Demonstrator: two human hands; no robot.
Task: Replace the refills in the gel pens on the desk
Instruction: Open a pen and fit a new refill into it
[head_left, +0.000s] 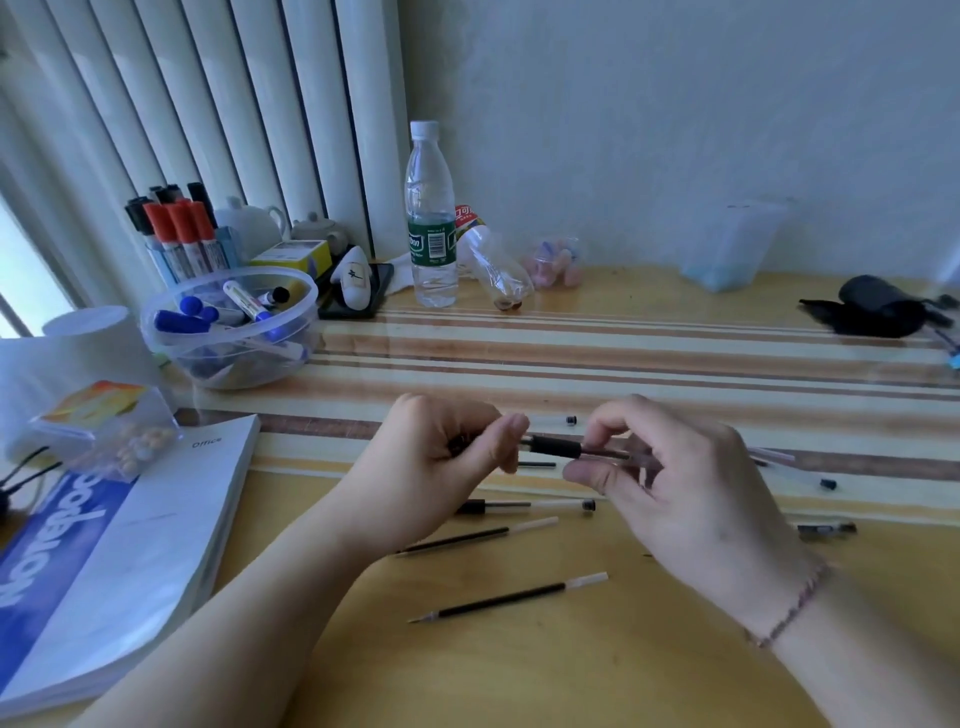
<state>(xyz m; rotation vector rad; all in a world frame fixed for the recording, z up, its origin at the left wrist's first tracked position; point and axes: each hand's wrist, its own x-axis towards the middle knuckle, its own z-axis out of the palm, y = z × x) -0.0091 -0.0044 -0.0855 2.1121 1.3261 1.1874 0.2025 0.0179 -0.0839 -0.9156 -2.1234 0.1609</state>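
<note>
Both hands hold one gel pen (558, 447) level above the desk. My left hand (441, 462) pinches its tip end; my right hand (670, 467) grips the clear barrel behind the black grip. Two loose refills lie below: one refill (475, 535) under my left hand, another refill (511, 597) nearer me. A pen (524, 505) with a clear barrel lies between them and my hands. Another clear pen (556, 420) lies behind my hands, and more pen parts (826, 529) lie to the right.
A white and blue book (119, 545) lies at the left. Behind it stand a clear bowl of markers (231, 332), a marker holder (182, 234) and a water bottle (430, 218). A black pouch (878, 306) lies far right.
</note>
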